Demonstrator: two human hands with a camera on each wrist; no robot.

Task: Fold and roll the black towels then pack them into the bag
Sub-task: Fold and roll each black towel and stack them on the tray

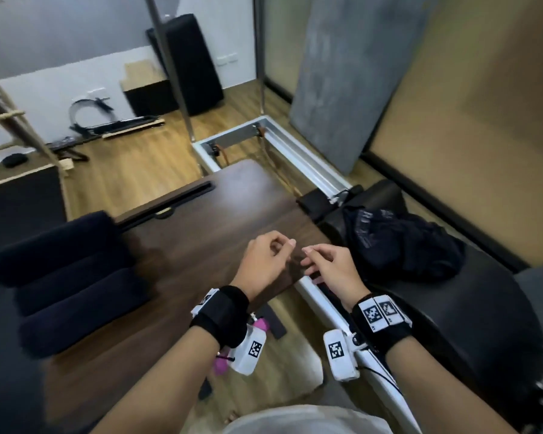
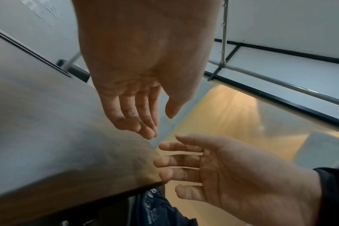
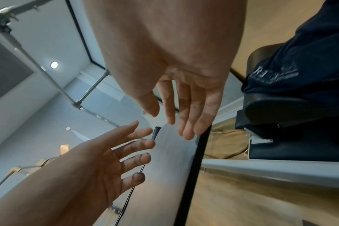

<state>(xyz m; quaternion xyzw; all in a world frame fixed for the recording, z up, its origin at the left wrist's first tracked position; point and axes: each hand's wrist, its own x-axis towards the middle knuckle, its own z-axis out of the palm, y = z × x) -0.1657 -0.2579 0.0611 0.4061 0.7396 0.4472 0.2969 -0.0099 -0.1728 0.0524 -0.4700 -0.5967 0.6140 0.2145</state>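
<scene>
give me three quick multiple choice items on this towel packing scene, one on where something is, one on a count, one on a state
1. Where is the bag?
A. right of the wooden table, on the black padded bench
B. on the floor
C. on the towels

2. How many rolled black towels lie on the table?
A. one
B. three
C. five

3. The left hand and right hand are:
A. both gripping a towel
B. both empty
C. inside the bag

Answers: A, the bag lies on the bench; B, three rolls lie side by side; B, fingers loose, holding nothing.

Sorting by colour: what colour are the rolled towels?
Black, perhaps very dark navy; the rolled towels show best in the head view.
</scene>
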